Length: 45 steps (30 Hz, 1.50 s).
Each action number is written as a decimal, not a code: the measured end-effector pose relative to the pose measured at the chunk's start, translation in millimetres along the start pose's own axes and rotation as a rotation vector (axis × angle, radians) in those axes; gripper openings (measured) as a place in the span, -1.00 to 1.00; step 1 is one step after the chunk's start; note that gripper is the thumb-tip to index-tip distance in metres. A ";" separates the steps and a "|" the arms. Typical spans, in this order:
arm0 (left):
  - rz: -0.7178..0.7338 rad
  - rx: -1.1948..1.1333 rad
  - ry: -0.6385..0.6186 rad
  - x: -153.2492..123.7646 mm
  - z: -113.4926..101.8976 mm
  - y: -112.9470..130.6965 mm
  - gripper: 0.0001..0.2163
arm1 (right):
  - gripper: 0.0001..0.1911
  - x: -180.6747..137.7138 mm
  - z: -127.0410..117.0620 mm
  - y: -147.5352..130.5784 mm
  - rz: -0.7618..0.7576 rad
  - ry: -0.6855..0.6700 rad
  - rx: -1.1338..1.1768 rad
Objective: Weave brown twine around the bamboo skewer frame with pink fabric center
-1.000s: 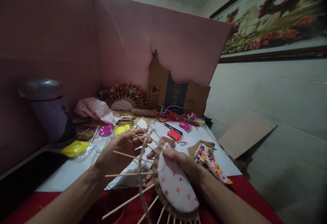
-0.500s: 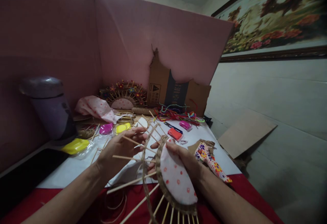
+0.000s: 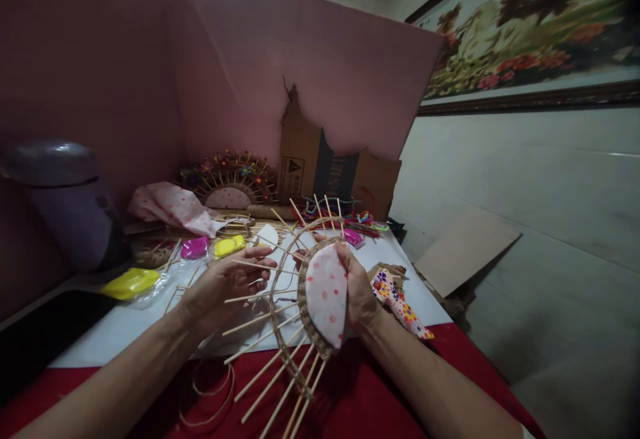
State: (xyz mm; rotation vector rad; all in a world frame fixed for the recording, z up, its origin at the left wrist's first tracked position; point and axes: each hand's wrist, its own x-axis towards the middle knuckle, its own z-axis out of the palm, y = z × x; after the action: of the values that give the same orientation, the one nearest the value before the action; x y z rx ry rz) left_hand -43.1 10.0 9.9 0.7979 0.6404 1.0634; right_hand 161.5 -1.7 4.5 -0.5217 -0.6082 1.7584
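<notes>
My right hand point(image 3: 359, 285) grips a half-round woven craft piece by its straight edge, thumb over the front and fingers behind, mostly hidden. Its centre is a white fabric half-disc point(image 3: 326, 295) with red dots, edged by a woven twine band point(image 3: 303, 285). Thin wooden sticks point(image 3: 257, 375) fan out from it, crossed by an outer twine ring point(image 3: 275, 322). My left hand point(image 3: 225, 285) is beside the sticks on the left, fingers apart and slightly curled, palm toward the piece. A loop of twine point(image 3: 207, 423) hangs below over the red cloth.
A purple tumbler point(image 3: 70, 205) and a dark flat object point(image 3: 55, 325) stand left. Yellow clay packets point(image 3: 131, 283), a finished flowered half-round piece point(image 3: 228, 197), torn cardboard point(image 3: 345, 175) and pipe cleaners point(image 3: 370, 225) lie behind. A flower-patterned cutout point(image 3: 400, 302) lies right.
The woven piece has turned upright and risen in my right hand, so its upper sticks now show. My left hand has shifted slightly down, fingers apart. The whole view has shifted a little.
</notes>
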 end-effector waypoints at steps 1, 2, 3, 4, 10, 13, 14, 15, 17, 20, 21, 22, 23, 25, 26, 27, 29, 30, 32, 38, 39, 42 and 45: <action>-0.014 0.017 -0.001 -0.4 0.9 -0.6 -0.73 | -0.68 0.4 -0.2 0.0 -0.010 0.008 0.001; -0.027 0.029 0.000 -1.0 1.8 -1.0 -0.72 | -0.67 0.6 -0.3 0.1 -0.016 0.007 0.000; -0.037 0.034 -0.003 -1.5 2.6 -1.2 -0.72 | -0.67 0.8 -0.2 0.3 -0.023 0.000 -0.002; -0.043 0.032 -0.010 -2.0 3.3 -1.2 -0.73 | -0.67 0.7 0.0 0.7 -0.027 -0.010 -0.004; -0.030 -0.082 -0.104 -2.4 3.2 0.4 -0.78 | -0.67 -1.8 1.4 3.9 -0.046 -0.069 -0.032; -0.046 -0.131 -0.154 -3.9 4.6 2.8 -0.73 | -0.65 -3.4 3.4 4.4 -0.037 -0.072 -0.057; -0.055 -0.135 -0.168 -4.9 5.5 3.7 -0.71 | -0.66 -3.9 4.3 4.3 -0.034 -0.065 -0.057; -0.062 -0.137 -0.180 -6.0 6.4 4.7 -0.69 | -0.67 -4.4 5.3 4.2 -0.031 -0.052 -0.056; -0.063 -0.146 -0.206 -8.1 7.8 6.5 -0.67 | -0.68 -5.1 6.6 4.1 -0.018 -0.024 -0.051; -0.048 -0.189 -0.253 -10.5 8.5 8.6 -0.64 | -0.68 -5.3 6.9 4.4 0.002 -0.017 -0.042; -0.042 -0.207 -0.267 -11.1 8.5 9.1 -0.63 | -0.68 -5.4 6.9 4.5 0.001 -0.017 -0.044; -0.039 -0.223 -0.280 -11.5 8.6 9.6 -0.62 | -0.69 -5.5 7.0 4.5 -0.002 -0.015 -0.050; -0.037 -0.236 -0.289 -11.9 8.8 10.1 -0.61 | -0.69 -5.9 7.4 4.4 -0.003 -0.010 -0.056; -0.033 -0.250 -0.288 -12.1 9.8 10.7 -0.59 | -0.69 -6.9 9.1 4.1 -0.003 0.006 -0.064; -0.032 -0.251 -0.276 -12.1 10.6 10.9 -0.60 | -0.69 -7.5 10.2 3.9 -0.005 0.008 -0.063; -0.029 -0.247 -0.257 -12.0 11.4 10.9 -0.62 | -0.69 -8.2 11.4 3.7 -0.012 0.005 -0.062; -0.019 -0.229 -0.206 -11.7 13.2 10.5 -0.66 | -0.68 -9.2 13.6 3.5 -0.022 0.000 -0.062; -0.013 -0.220 -0.181 -11.6 14.0 10.1 -0.69 | -0.67 -9.5 14.3 3.4 -0.020 0.000 -0.064; -0.004 -0.207 -0.149 -11.3 15.1 9.1 -0.72 | -0.66 -9.8 15.0 3.3 -0.006 0.002 -0.066; 0.008 -0.182 -0.136 -9.9 14.7 7.0 -0.76 | -0.62 -8.7 12.9 3.4 -0.011 0.005 -0.076; 0.004 -0.182 -0.144 -9.1 14.1 7.1 -0.77 | -0.63 -8.2 12.0 3.6 -0.011 0.005 -0.078; -0.026 -0.199 -0.196 -5.7 11.5 8.3 -0.74 | -0.65 -6.5 9.2 4.4 -0.005 -0.028 -0.072; -0.054 -0.203 -0.258 -2.6 8.7 10.1 -0.68 | -0.68 -4.7 7.4 5.4 -0.007 -0.069 -0.064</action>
State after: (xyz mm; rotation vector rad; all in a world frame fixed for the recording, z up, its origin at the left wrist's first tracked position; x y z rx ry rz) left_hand -42.3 8.0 23.4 0.7214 0.3276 0.9398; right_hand 154.0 -8.4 6.9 -0.5042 -0.7154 1.7603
